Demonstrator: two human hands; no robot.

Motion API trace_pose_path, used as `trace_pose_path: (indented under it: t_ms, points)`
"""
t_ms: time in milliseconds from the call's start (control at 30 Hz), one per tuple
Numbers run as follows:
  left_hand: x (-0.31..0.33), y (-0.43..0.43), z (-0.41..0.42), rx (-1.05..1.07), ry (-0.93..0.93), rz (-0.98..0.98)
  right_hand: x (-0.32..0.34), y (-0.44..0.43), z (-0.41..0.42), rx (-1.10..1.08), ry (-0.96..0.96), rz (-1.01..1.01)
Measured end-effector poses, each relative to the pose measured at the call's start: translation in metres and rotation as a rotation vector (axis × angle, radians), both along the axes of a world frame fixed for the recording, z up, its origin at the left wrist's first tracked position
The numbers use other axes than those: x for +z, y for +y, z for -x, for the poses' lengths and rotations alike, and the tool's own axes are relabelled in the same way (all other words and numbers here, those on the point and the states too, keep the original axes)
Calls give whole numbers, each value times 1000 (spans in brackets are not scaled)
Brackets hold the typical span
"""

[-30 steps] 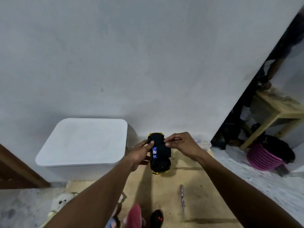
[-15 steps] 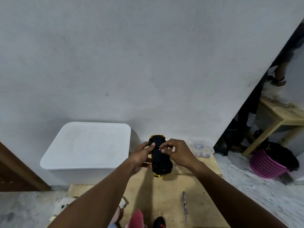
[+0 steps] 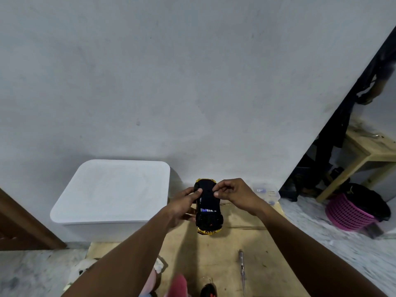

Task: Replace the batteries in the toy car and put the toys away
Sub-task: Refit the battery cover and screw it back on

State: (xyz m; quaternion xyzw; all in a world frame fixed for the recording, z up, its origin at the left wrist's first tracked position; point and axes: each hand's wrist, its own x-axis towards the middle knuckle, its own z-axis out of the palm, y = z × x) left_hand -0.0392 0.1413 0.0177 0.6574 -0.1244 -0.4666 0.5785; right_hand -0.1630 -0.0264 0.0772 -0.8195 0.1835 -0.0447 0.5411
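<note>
A yellow toy car (image 3: 208,213) is held upside down above the wooden board, its black underside toward me. Blue-labelled batteries (image 3: 207,210) show in the open compartment. My left hand (image 3: 184,205) grips the car from its left side, thumb on the underside. My right hand (image 3: 233,194) pinches at the far end of the underside with thumb and fingers; whether it holds a small part I cannot tell. A screwdriver (image 3: 242,269) lies on the board to the lower right of the car.
A closed white storage bin (image 3: 111,189) stands left against the wall. A small clear plastic box (image 3: 266,192) sits behind my right hand. Plush toys (image 3: 85,269) and other toys (image 3: 177,286) lie at the board's (image 3: 225,249) near edge. A pink basket (image 3: 349,211) and a wooden bench (image 3: 368,151) stand right.
My right hand's fingers shifted along the car's underside toward its far end. The car stayed in my left hand. The view tilted slightly.
</note>
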Motion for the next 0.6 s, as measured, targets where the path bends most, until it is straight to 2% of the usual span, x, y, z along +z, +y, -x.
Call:
trace_pose_path:
  t_ms: [133,333,500,600]
  points:
    - [3,0,-3,-2,-6,-2,1,-7,-4,9,37,-22]
    - [7,0,-3,-26,-15,4,4,-7,-11,97,64,78]
    - [2,3,-5,-19,-13,-1,8,-7,-15,115,73,45]
    - [4,4,-3,-20,-12,-1,6,-4,-16,135,63,100]
